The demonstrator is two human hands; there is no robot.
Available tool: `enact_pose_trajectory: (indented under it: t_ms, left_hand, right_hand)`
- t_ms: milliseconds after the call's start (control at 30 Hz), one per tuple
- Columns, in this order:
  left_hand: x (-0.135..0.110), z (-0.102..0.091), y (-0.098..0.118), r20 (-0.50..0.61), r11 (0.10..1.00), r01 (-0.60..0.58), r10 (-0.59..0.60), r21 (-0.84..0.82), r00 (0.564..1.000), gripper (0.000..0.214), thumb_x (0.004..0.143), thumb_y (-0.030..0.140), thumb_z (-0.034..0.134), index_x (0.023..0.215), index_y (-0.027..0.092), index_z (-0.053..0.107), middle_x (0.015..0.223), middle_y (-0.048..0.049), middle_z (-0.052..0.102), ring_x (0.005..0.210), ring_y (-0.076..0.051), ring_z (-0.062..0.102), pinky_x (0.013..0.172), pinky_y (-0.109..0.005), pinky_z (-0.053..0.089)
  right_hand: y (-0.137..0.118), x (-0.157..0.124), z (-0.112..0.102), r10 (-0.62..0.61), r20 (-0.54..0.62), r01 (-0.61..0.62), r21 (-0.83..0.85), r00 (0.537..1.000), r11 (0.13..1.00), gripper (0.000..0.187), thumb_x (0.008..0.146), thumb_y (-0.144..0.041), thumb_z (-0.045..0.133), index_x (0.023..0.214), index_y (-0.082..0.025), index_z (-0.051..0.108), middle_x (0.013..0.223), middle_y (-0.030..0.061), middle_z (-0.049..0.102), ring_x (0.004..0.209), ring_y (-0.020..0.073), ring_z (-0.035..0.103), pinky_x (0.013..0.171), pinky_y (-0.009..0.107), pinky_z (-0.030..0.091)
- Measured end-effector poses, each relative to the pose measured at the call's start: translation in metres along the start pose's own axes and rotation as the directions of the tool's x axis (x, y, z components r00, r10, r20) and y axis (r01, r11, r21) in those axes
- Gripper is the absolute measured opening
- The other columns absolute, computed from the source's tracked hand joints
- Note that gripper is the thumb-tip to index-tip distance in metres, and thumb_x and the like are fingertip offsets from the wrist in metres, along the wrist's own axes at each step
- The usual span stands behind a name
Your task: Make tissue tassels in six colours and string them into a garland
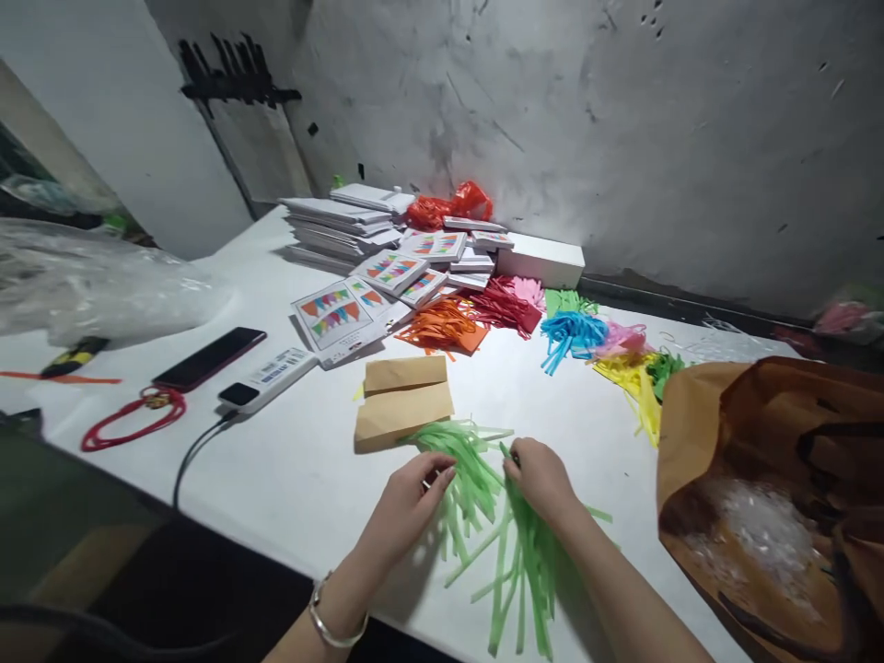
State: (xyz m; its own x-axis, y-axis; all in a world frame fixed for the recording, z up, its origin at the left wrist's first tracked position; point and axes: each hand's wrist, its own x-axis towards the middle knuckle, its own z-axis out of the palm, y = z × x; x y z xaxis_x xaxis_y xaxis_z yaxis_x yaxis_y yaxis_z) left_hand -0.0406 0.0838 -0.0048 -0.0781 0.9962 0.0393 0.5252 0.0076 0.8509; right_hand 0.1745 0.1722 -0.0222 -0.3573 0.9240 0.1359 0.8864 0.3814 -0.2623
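Observation:
Green tissue-paper tassels (475, 465) with long cut strips lie near the front of the white table. My right hand (542, 477) is closed round the upper end of one green bunch (530, 552), whose strips hang down toward me. At the left side of the other bunch, my left hand (414, 497) has its thumb and fingers pinched together at the strips; a silver bangle (331, 617) circles that wrist. Just beyond lie two folded brown paper pieces (404, 414), with some green strip ends touching the nearer one.
Orange (442, 324), dark red (507, 306), blue (575, 333) and yellow tassels (639, 387) lie farther back. Printed packets (338, 318) and white stacks (338, 230) stand behind. A phone (211, 357) and white corded device (269, 379) are left; a brown bag (697, 414) stands right.

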Motion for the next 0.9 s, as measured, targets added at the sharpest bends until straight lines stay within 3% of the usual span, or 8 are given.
enact_pose_trajectory:
  t_ms: [133,200,367,467,567,700,767,900]
  left_hand:
    - [-0.009,-0.015,-0.015,-0.005,1.0,0.029,-0.029,0.006,1.0,0.032,0.094,0.043,0.046,0.097,0.021,0.068,0.096,-0.0071,0.072,0.079,-0.021,0.064,0.071,-0.032,0.052]
    - [-0.012,-0.019,-0.022,-0.021,0.998,0.053,-0.053,0.013,0.998,0.031,0.093,0.043,0.046,0.096,0.021,0.068,0.094,-0.0067,0.072,0.076,-0.021,0.064,0.07,-0.032,0.053]
    - [-0.016,-0.028,-0.035,-0.113,0.996,0.088,-0.086,0.007,0.99,0.031,0.094,0.044,0.046,0.096,0.023,0.069,0.093,-0.0048,0.072,0.074,-0.02,0.066,0.07,-0.032,0.055]
    - [-0.023,-0.037,-0.044,-0.184,0.994,0.111,-0.111,-0.009,0.977,0.03,0.092,0.045,0.049,0.097,0.024,0.07,0.091,-0.0042,0.073,0.074,-0.02,0.067,0.066,-0.03,0.056]
    - [-0.03,-0.047,-0.056,-0.261,0.99,0.141,-0.138,-0.008,0.955,0.03,0.089,0.048,0.053,0.096,0.024,0.071,0.086,-0.0035,0.073,0.069,-0.02,0.067,0.064,-0.029,0.057]
    - [-0.032,-0.058,-0.067,-0.319,0.99,0.133,-0.141,-0.048,0.937,0.031,0.086,0.05,0.057,0.095,0.025,0.072,0.087,-0.0033,0.074,0.067,-0.02,0.067,0.062,-0.029,0.059]
    - [-0.032,-0.064,-0.07,-0.411,0.99,0.117,-0.141,-0.083,0.901,0.031,0.086,0.051,0.059,0.097,0.025,0.072,0.093,-0.0042,0.074,0.071,-0.02,0.069,0.063,-0.029,0.059]
    - [-0.032,-0.078,-0.073,-0.637,0.992,0.084,-0.125,-0.094,0.761,0.034,0.087,0.053,0.059,0.101,0.024,0.068,0.106,-0.0066,0.072,0.081,-0.022,0.07,0.068,-0.03,0.06]
  right_hand:
    - [0.023,0.009,-0.02,0.068,-0.101,-0.067,0.013,0.993,0.998,0.019,0.092,-0.02,0.055,0.076,-0.019,0.063,0.072,0.0038,0.066,0.063,0.017,0.059,0.057,0.026,0.034]
    - [0.017,0.019,-0.031,0.027,-0.147,-0.022,0.038,0.989,0.999,0.021,0.096,-0.024,0.049,0.084,-0.018,0.064,0.079,0.0056,0.067,0.068,0.0182,0.061,0.061,0.027,0.039]
    - [-0.055,0.044,-0.016,-0.275,-0.134,0.286,0.072,0.952,0.955,0.028,0.099,-0.034,0.052,0.123,-0.022,0.061,0.116,0.0083,0.068,0.104,0.0201,0.064,0.088,0.03,0.047]
    - [-0.087,0.036,0.017,-0.32,-0.093,0.322,0.007,0.943,0.947,0.059,0.089,-0.041,0.068,0.14,-0.017,0.049,0.137,0.0186,0.057,0.121,0.0339,0.056,0.096,0.046,0.045]
    - [-0.097,0.016,0.046,-0.325,-0.013,0.324,-0.06,0.945,0.944,0.059,0.083,-0.032,0.073,0.135,-0.012,0.052,0.118,0.0222,0.066,0.101,0.0366,0.062,0.08,0.047,0.049]
    - [-0.111,0.003,0.058,-0.425,0.077,0.426,-0.003,0.902,0.905,0.031,0.074,0.001,0.059,0.097,-0.019,0.065,0.087,0.0061,0.069,0.073,0.0224,0.064,0.062,0.029,0.045]
    - [-0.121,0.008,0.052,-0.464,0.095,0.459,0.069,0.881,0.886,0.03,0.069,0.001,0.058,0.088,-0.022,0.061,0.086,0.0009,0.068,0.07,0.0179,0.064,0.057,0.024,0.042]
    - [-0.139,0.029,0.034,-0.441,0.068,0.424,0.177,0.895,0.888,0.034,0.073,-0.001,0.054,0.1,-0.022,0.059,0.094,-0.0001,0.068,0.081,0.0155,0.066,0.065,0.021,0.045]
